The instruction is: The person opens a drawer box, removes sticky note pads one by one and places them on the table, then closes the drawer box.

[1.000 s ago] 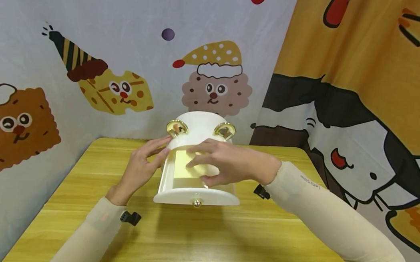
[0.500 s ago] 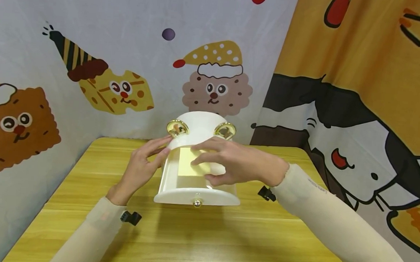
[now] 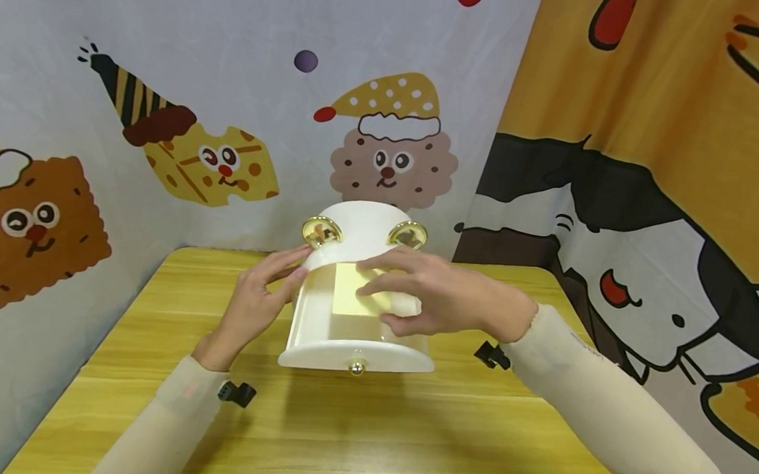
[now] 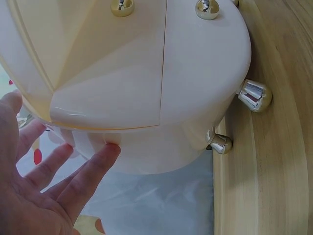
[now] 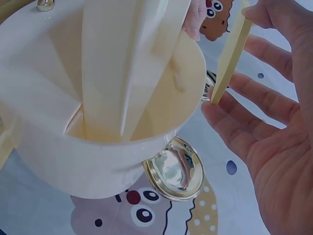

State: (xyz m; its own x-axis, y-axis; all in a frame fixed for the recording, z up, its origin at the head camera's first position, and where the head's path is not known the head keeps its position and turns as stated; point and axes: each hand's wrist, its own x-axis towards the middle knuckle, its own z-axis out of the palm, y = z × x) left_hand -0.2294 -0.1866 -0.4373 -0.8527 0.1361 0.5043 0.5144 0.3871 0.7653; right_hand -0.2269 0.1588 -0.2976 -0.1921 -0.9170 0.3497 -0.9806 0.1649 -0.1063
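Note:
My right hand (image 3: 444, 292) pinches a pale yellow sticky note pad (image 3: 345, 293) by its edges, thumb on one side and fingers on the other. In the right wrist view the pad (image 5: 230, 58) is seen nearly edge-on, apart from the box. Below it a white drawer (image 3: 372, 357) with a small gold knob (image 3: 356, 368) is pulled out of a white, round-topped box (image 3: 367, 225) shaped like an alarm clock. My left hand (image 3: 254, 305) rests against the box's left side; in the left wrist view its fingertips (image 4: 112, 149) touch the curved wall.
Two gold bell-shaped pieces stand on the box, a left bell (image 3: 322, 231) and a right bell (image 3: 408, 234). Small gold feet (image 4: 255, 95) support it on the wood-grain table (image 3: 354, 438). Behind hangs a cartoon-printed cloth (image 3: 235, 40).
My right hand has shifted to the right and slightly away with the sticky note pad, uncovering more of the drawer's left side. My left hand and the box have stayed put.

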